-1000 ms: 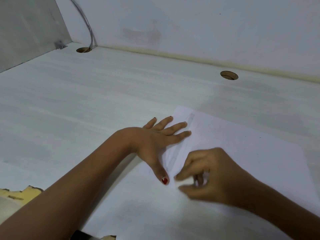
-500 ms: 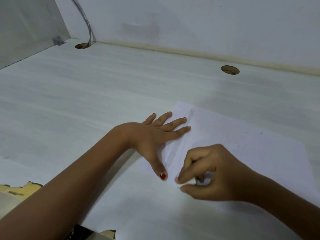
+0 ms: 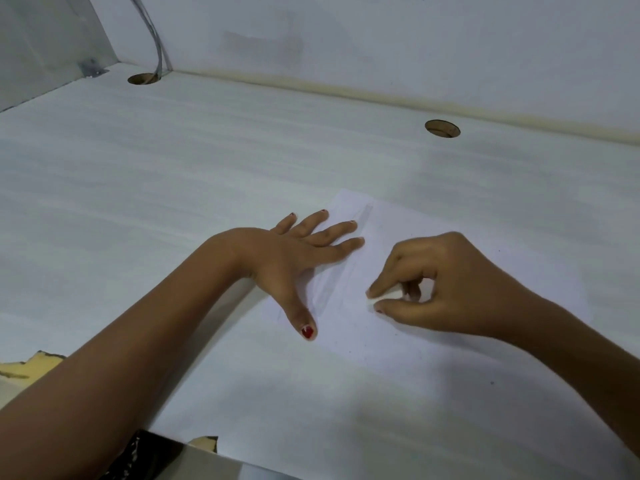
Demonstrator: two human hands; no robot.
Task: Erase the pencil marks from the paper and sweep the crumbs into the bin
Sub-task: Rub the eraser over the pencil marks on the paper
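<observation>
The white paper (image 3: pixel 450 375) lies flat on the pale desk (image 3: pixel 173 168), filling the lower right of the frame, with a faint grey band of pencil marks (image 3: pixel 327 289) running along its left part. In the centre, the left hand (image 3: pixel 294 258) presses flat on the sheet's left edge, fingers straight and spread. Just right of it, the right hand (image 3: pixel 450 282) pinches a small white eraser (image 3: pixel 384 296) between thumb and forefinger, its tip down at the paper.

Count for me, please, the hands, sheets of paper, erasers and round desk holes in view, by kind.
Hands: 2, left hand and right hand
Sheets of paper: 1, paper
Erasers: 1, eraser
Round desk holes: 2, left hole and right hole
Total: 6
</observation>
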